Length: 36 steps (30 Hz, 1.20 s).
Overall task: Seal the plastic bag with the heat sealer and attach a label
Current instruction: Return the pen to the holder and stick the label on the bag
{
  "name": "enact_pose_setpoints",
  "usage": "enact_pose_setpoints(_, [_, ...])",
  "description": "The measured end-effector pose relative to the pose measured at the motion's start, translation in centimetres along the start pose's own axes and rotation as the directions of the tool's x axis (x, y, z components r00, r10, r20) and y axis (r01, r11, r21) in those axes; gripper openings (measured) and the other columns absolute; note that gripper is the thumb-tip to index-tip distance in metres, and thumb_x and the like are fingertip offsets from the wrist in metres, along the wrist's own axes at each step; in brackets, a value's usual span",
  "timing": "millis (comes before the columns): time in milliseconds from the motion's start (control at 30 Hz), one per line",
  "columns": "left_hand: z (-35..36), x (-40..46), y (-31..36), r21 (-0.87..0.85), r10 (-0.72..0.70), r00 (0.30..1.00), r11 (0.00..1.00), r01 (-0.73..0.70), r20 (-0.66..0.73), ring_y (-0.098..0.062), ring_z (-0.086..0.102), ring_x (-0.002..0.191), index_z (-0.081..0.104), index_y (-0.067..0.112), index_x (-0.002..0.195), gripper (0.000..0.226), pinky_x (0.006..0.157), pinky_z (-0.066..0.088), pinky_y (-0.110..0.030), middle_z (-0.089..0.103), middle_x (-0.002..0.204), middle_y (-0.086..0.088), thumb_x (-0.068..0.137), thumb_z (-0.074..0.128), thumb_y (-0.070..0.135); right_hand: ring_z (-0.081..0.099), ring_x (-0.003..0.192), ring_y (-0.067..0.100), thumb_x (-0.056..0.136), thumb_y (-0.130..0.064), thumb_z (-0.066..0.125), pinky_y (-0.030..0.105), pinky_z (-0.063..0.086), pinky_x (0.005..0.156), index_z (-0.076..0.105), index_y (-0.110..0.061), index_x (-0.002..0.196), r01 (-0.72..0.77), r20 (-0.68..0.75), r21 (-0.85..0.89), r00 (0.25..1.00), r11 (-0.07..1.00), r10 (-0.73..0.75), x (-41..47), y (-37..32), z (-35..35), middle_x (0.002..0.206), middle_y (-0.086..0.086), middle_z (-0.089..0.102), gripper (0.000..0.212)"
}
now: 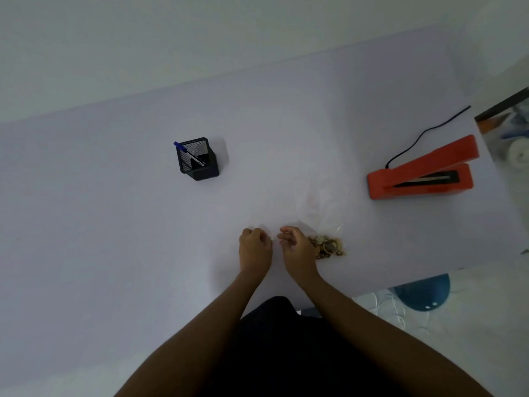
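A clear plastic bag [322,210] lies flat on the white table [114,224], hard to make out against it. Its bottom end holds small brownish metal pieces [329,247], just right of my right hand [297,250]. My left hand [254,247] is beside the right, fingers curled. Both hands pinch a small white label piece [269,233] between them, barely visible against the table. The red heat sealer [420,173] stands at the far right with its arm raised, well away from both hands.
A black mesh pen holder [199,160] with a blue pen stands at the back left. The sealer's black cord [423,131] runs toward the table's right edge. Beyond that edge are a patterned cloth and a blue round object [423,292].
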<state>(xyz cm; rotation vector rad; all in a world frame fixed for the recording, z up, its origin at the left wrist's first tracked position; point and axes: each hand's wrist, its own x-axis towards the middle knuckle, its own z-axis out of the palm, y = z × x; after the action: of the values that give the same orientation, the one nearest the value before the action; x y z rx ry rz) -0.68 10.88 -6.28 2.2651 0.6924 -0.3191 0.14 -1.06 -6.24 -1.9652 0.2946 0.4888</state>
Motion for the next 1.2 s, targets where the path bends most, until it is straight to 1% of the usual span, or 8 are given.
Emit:
enact_pose_setpoints(267, [-1.3,0.2,0.2,-0.034,-0.056,0.997,0.998,0.058,0.048,-0.015,0.055,0.073,0.064,0.003,0.083,0.015,0.057,0.032,-0.009,0.063,0.084,-0.008,0.094,0.057,0.01,0.067,0.104,0.01,0.094,0.002,0.053,0.026,0.053,0.095,0.062,-0.008,0.124,0.038,0.098,-0.071,0.995,0.997,-0.031,0.2,0.3,0.9,0.111,0.003,0.074,0.033])
enact_pose_setpoints(433, [-4.3,-0.5,0.1,-0.194,-0.125,0.989,0.971,0.139,0.084,-0.015,0.062,0.078,0.065,0.013,0.087,0.01,0.067,0.046,-0.02,0.067,0.083,0.002,0.094,0.061,0.019,0.064,0.102,0.007,0.095,-0.004,0.052,0.01,0.046,0.084,0.063,-0.009,0.123,-0.056,0.08,-0.064,0.995,0.996,0.061,0.3,-0.1,0.8,0.112,-0.001,0.072,0.031])
enact_pose_setpoints(567, [-7.7,-1.8,0.3,-0.128,0.22,0.975,0.968,-0.217,0.009,-0.005,0.059,0.081,0.071,0.02,0.091,0.004,0.072,0.043,-0.012,0.068,0.091,0.009,0.091,0.069,0.023,0.068,0.079,0.019,0.099,-0.027,0.058,0.029,0.055,0.064,0.071,-0.01,0.104,-0.179,0.144,0.117,0.976,0.977,0.162,0.5,-2.0,0.1,0.092,0.004,0.076,0.022])
enact_pose_setpoints(700, [-9.3,-2.2,1.0,0.11,0.589,0.807,0.8,-0.59,0.048,-0.01,0.055,0.085,0.076,0.017,0.094,0.008,0.071,0.044,-0.017,0.067,0.092,0.001,0.088,0.071,0.019,0.059,0.059,0.016,0.096,-0.047,0.059,0.027,0.046,0.048,0.073,-0.007,0.098,-0.391,0.372,0.326,0.89,0.861,0.263,0.1,-5.5,-2.7,0.077,0.01,0.073,0.042])
enact_pose_setpoints(833, [-9.1,-1.6,2.3,0.216,0.752,0.658,0.636,-0.741,0.043,-0.017,0.058,0.081,0.076,0.014,0.097,0.012,0.063,0.045,-0.02,0.067,0.09,-0.004,0.085,0.072,0.016,0.056,0.068,0.02,0.091,-0.026,0.071,0.029,0.043,0.052,0.076,-0.009,0.096,-0.381,0.463,0.357,0.865,0.853,0.193,0.2,-6.4,-5.2,0.08,0.012,0.07,0.019])
enact_pose_setpoints(933, [-8.0,-1.2,3.3,0.16,0.62,0.784,0.772,-0.616,0.029,-0.016,0.06,0.094,0.068,0.015,0.119,0.032,0.077,0.052,-0.023,0.066,0.107,-0.002,0.089,0.07,0.026,0.057,0.07,0.022,0.091,-0.011,0.069,0.029,0.046,0.052,0.075,-0.01,0.101,-0.286,0.376,0.354,0.915,0.89,0.145,0.9,-6.3,-6.8,0.084,0.013,0.073,0.011])
enact_pose_setpoints(1033, [-6.3,-0.8,4.6,-0.098,0.314,0.947,0.947,-0.307,0.065,-0.007,0.06,0.091,0.058,0.02,0.129,0.042,0.077,0.044,-0.008,0.064,0.111,0.007,0.091,0.068,0.033,0.059,0.065,0.019,0.09,-0.016,0.072,0.032,0.049,0.054,0.071,-0.017,0.105,-0.16,0.265,0.263,0.96,0.952,0.088,2.1,-5.8,-8.4,0.087,0.011,0.076,0.015])
enact_pose_setpoints(1200, [-3.4,0.2,7.1,-0.365,0.082,0.969,0.931,0.009,0.234,-0.01,0.07,0.074,0.068,0.011,0.111,0.027,0.061,0.056,-0.021,0.073,0.095,-0.002,0.094,0.064,0.032,0.063,0.061,0.006,0.09,-0.019,0.072,0.024,0.056,0.057,0.069,-0.018,0.103,-0.007,0.163,0.077,0.987,0.997,-0.005,4.1,-4.6,-10.4,0.083,0.006,0.074,0.013])
